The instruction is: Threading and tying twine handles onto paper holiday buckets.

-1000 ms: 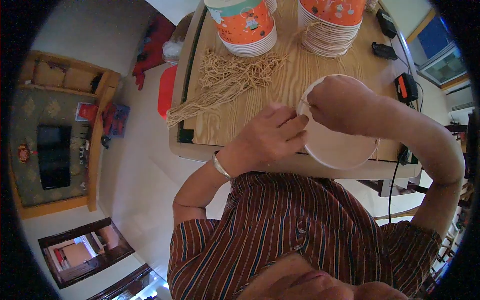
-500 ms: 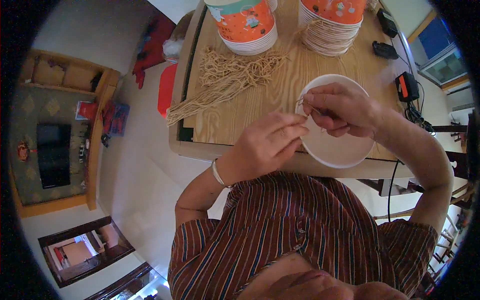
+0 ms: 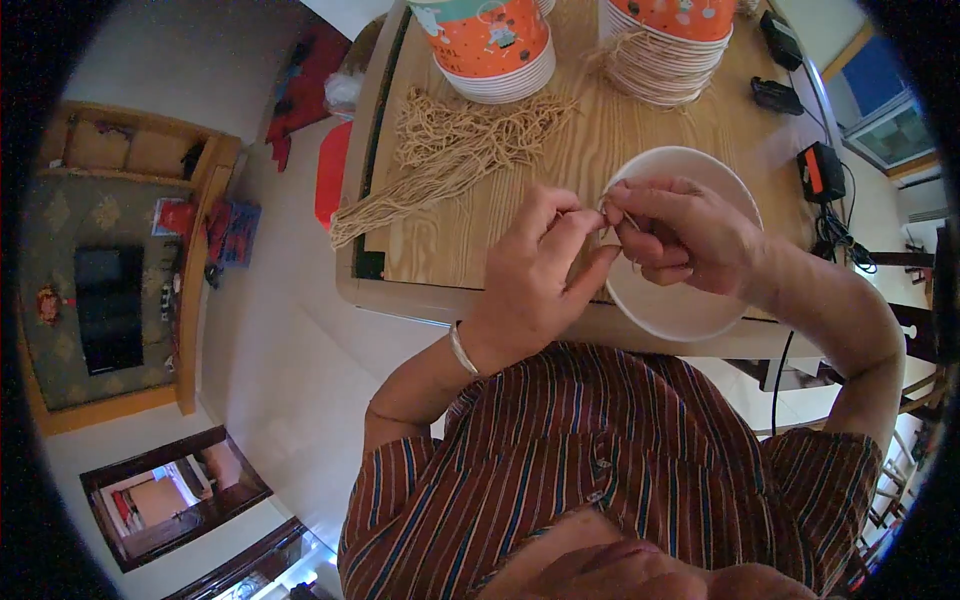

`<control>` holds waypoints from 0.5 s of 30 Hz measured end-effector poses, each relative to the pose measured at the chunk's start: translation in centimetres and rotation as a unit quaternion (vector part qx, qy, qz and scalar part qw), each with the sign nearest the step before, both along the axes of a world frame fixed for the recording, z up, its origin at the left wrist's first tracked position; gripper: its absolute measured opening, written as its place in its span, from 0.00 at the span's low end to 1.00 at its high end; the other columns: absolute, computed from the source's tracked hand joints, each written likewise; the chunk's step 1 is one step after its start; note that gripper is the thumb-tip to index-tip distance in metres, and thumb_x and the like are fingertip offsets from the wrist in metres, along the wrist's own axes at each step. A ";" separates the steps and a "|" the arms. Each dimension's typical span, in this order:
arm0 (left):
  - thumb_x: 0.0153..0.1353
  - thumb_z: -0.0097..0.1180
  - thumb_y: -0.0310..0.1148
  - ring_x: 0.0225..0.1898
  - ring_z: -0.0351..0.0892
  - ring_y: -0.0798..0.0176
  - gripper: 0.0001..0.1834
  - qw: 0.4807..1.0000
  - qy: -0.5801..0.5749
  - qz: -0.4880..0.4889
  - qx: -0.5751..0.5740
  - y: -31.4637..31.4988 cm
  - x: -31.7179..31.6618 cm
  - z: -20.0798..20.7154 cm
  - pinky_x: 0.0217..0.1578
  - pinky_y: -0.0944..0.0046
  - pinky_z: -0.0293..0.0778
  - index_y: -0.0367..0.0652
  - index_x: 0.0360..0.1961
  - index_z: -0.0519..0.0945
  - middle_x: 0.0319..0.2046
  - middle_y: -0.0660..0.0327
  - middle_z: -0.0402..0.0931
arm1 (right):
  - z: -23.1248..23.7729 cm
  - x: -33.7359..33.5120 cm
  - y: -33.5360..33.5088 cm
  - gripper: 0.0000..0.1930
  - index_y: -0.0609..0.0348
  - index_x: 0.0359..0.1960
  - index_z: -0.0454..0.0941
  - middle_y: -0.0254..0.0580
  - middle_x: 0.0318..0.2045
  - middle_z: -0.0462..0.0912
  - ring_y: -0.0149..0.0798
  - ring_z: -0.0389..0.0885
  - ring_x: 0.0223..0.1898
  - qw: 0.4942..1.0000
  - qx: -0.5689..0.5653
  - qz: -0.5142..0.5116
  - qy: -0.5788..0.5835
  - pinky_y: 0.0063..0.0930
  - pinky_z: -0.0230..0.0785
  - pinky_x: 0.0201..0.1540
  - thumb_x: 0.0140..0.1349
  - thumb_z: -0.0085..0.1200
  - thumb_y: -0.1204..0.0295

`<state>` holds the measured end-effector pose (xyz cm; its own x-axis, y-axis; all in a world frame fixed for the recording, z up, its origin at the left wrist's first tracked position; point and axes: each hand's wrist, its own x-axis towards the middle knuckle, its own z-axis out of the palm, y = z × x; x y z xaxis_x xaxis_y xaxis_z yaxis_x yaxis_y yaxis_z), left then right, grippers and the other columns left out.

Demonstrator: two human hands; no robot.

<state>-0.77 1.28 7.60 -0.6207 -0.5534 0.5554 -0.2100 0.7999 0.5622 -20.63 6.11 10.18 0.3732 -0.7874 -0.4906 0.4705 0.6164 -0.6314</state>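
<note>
A white round paper bucket (image 3: 690, 312) sits at the table's front edge in front of me, its opening facing up. At its left rim my right hand (image 3: 695, 235) is closed, thumb and forefinger pinching a thin piece of tan twine (image 3: 629, 218). My left hand (image 3: 545, 265), a bangle on its wrist, meets it there with thumb and fingers pinched by the same twine. The fingertips mostly hide the twine's end. To the left lies a loose bundle of cut tan twine (image 3: 470, 140), its strands fanning toward the table's left edge.
Behind stand a stack of orange printed paper buckets (image 3: 495, 45) and another stack (image 3: 675, 18) with twine loops about its rims. Along the wooden table's (image 3: 430, 250) right side lie black adapters (image 3: 776, 97), an orange-black box (image 3: 820, 172) and cables (image 3: 838, 235). A red stool (image 3: 335, 170) is at left.
My left hand has turned more upright and its fingers have come in against the right hand's fingertips. The right hand and the bucket have shifted slightly right.
</note>
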 end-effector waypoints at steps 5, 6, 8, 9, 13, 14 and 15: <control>0.53 0.63 0.24 0.31 0.77 0.55 0.11 0.999 0.008 0.021 0.044 0.3 -0.1 -0.5 0.31 0.59 0.75 0.39 0.37 0.76 0.37 0.56 0.70 | 0.0 0.3 0.0 0.12 0.55 0.35 0.75 0.30 0.15 0.67 0.21 0.54 0.12 0.999 0.014 0.008 -0.030 0.17 0.44 0.13 0.71 0.47 0.61; 0.53 0.62 0.23 0.30 0.77 0.55 0.10 0.999 0.012 0.010 0.045 0.2 -0.2 -0.6 0.30 0.60 0.75 0.39 0.36 0.75 0.36 0.57 0.70 | -0.2 0.1 0.0 0.12 0.56 0.37 0.74 0.30 0.16 0.68 0.22 0.55 0.13 1.000 0.001 0.010 -0.017 0.17 0.46 0.14 0.71 0.45 0.61; 0.53 0.61 0.21 0.30 0.77 0.56 0.10 0.997 0.013 0.013 0.079 0.3 -0.3 -0.4 0.30 0.60 0.75 0.39 0.36 0.75 0.35 0.57 0.70 | -0.2 0.1 0.0 0.13 0.56 0.38 0.74 0.30 0.18 0.68 0.23 0.57 0.14 1.000 -0.011 0.013 -0.006 0.18 0.47 0.14 0.71 0.44 0.61; 0.53 0.60 0.20 0.30 0.77 0.58 0.09 0.993 0.013 0.014 0.113 0.3 -0.4 -0.4 0.30 0.61 0.75 0.38 0.35 0.75 0.34 0.57 0.69 | -0.1 0.1 0.0 0.12 0.56 0.38 0.74 0.29 0.18 0.68 0.23 0.57 0.14 1.000 -0.006 0.016 0.003 0.18 0.47 0.14 0.71 0.44 0.61; 0.54 0.58 0.19 0.29 0.77 0.61 0.08 0.992 0.023 -0.001 0.121 0.0 -0.4 -0.4 0.29 0.64 0.75 0.38 0.35 0.74 0.34 0.57 0.69 | -0.1 0.2 0.1 0.11 0.56 0.38 0.74 0.29 0.17 0.67 0.22 0.57 0.14 1.000 -0.010 0.017 0.009 0.18 0.48 0.14 0.71 0.45 0.62; 0.54 0.58 0.19 0.29 0.76 0.62 0.08 0.991 0.029 -0.013 0.128 -0.1 -0.4 -0.6 0.29 0.65 0.74 0.38 0.35 0.74 0.33 0.58 0.69 | -0.2 0.2 0.1 0.11 0.56 0.38 0.74 0.29 0.17 0.67 0.22 0.57 0.14 1.000 -0.009 0.016 0.009 0.18 0.48 0.14 0.71 0.45 0.62; 0.54 0.57 0.18 0.30 0.76 0.63 0.08 0.990 0.036 -0.024 0.135 -0.3 -0.4 -0.7 0.30 0.66 0.74 0.38 0.35 0.74 0.33 0.58 0.69 | -0.3 0.2 0.0 0.11 0.56 0.38 0.74 0.28 0.18 0.67 0.22 0.57 0.15 0.999 -0.021 0.008 0.035 0.18 0.49 0.15 0.70 0.47 0.62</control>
<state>-1.17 1.03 6.91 -0.6148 -0.6580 0.4348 -0.1275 0.6270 0.7685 -20.39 6.15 9.91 0.3510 -0.8019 -0.4834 0.4148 0.5960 -0.6875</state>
